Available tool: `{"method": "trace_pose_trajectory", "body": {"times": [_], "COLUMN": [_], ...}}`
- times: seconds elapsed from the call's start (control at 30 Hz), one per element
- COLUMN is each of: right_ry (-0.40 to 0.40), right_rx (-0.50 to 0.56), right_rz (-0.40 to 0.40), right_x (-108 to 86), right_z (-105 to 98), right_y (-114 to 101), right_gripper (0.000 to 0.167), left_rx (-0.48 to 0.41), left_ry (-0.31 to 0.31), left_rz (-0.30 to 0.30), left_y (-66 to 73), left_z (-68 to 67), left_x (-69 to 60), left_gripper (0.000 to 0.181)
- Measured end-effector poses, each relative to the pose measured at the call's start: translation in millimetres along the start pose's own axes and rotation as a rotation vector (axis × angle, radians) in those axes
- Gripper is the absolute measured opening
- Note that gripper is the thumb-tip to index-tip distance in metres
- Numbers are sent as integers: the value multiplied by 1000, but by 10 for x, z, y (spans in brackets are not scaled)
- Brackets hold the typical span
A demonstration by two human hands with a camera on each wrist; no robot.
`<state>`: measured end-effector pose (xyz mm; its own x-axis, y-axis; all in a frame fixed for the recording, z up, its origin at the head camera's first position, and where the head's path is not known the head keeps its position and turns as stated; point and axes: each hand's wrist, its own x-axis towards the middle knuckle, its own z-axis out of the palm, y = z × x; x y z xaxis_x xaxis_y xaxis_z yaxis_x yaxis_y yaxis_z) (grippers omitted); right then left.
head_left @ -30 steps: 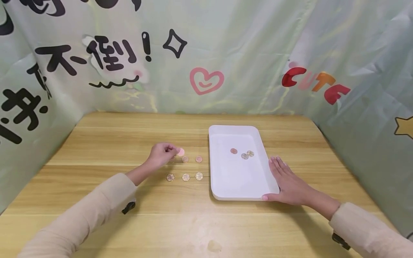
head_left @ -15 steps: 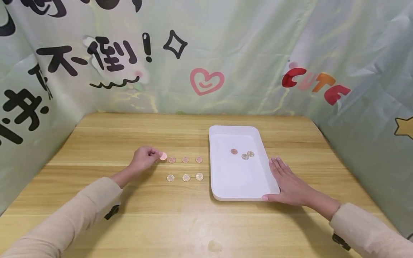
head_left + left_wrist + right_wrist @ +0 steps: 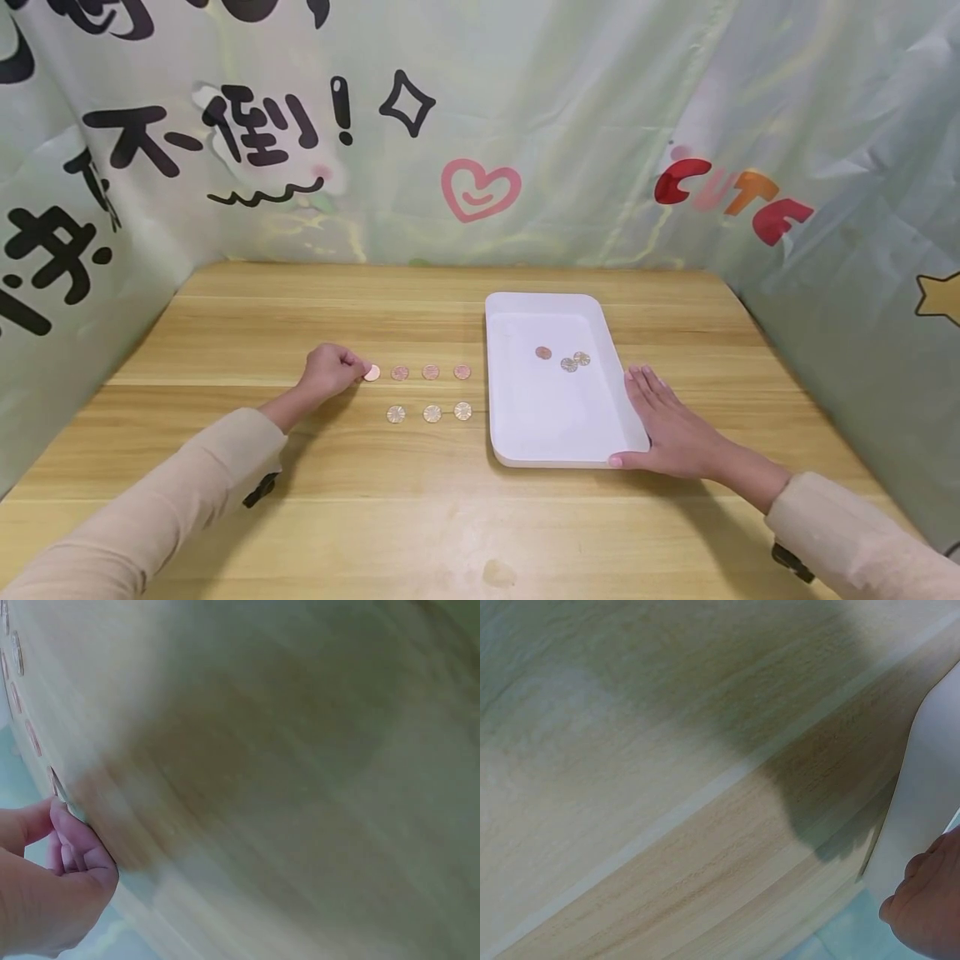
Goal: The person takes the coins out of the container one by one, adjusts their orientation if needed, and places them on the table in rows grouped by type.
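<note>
Between thumb and fingertips my left hand [image 3: 330, 371] pinches a copper-coloured coin [image 3: 372, 373] at the left end of a row of reddish coins [image 3: 431, 372]. In the left wrist view that coin [image 3: 56, 784] is tilted, one edge at the table. A second row, of paler coins [image 3: 432, 414], lies nearer the front. My right hand [image 3: 678, 429] rests with straight fingers along the right side of a white tray [image 3: 555, 425], thumb at its front corner. Inside the tray are one reddish coin [image 3: 543, 353] and two paler coins [image 3: 569, 364] that touch or overlap.
A wooden table [image 3: 360, 533] carries everything. Behind it and at both sides hangs a printed cloth [image 3: 570, 125] with lettering and a pink heart. The left forearm crosses the table's left part; the right forearm comes in from the right front.
With the coin pinched, my left hand has moved left past the reddish row and lowered the coin to its left end. My right hand and the tray have stayed put.
</note>
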<state>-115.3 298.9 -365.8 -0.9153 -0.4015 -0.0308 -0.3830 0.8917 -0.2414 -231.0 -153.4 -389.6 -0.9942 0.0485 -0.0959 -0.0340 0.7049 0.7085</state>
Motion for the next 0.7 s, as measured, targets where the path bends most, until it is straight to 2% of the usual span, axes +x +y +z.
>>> {"method": "trace_pose_trajectory", "body": {"times": [0.13,0.4,0.7], "right_ry": [1,-2,-4], "right_rx": [10,4,8], "right_rz": [6,6,11], "right_x": [-2,-5,-3], "right_z": [-1,6,-3], "right_y": [-8,-3,-4], "right_gripper": [113,113,113], "left_rx": [41,47,-5], "left_ry": [9,14,83], "left_rz": [-3,-17,92], "left_y": [19,56,121], "left_z": [7,14,57], "left_x": [-4,-9,2], "left_gripper": [18,16,14]}}
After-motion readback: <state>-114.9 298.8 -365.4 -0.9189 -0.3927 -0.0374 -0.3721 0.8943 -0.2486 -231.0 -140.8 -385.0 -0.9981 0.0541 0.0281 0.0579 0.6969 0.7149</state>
